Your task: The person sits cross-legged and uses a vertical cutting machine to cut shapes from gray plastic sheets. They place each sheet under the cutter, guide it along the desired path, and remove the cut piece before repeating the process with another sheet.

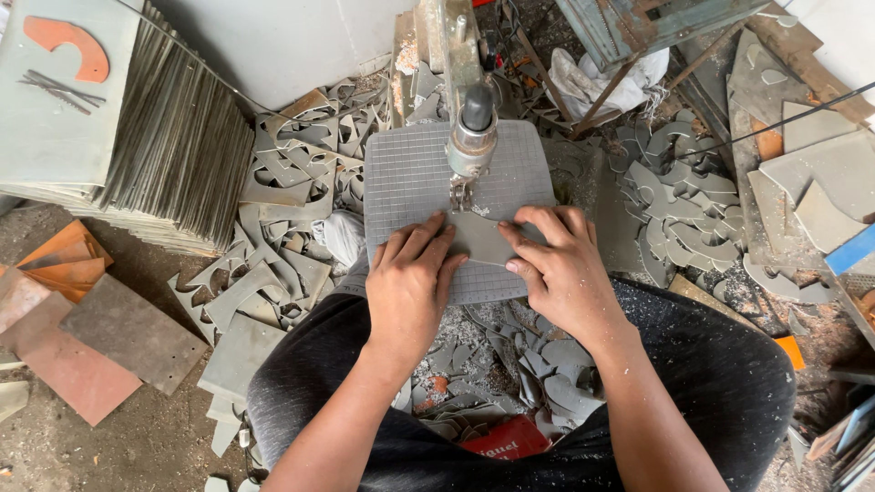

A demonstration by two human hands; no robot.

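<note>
At frame centre, a flat grey sheet piece (481, 239) lies on the gridded saw table (410, 173), directly below the vertical blade assembly (471, 137). The left hand (408, 282) presses on the piece's left edge, fingers extended flat. The right hand (558, 264) presses on its right edge, fingers spread, not clenched. Grey cut-out scraps (292, 182) lie left of the table; curved cut pieces (665, 200) lie at right. A stack of grey sheets (173, 155) occupies the upper left.

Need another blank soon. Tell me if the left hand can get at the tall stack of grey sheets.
Probably not from here: the left hand presses the flat grey workpiece, while the stack of grey sheets lies far off.
</note>
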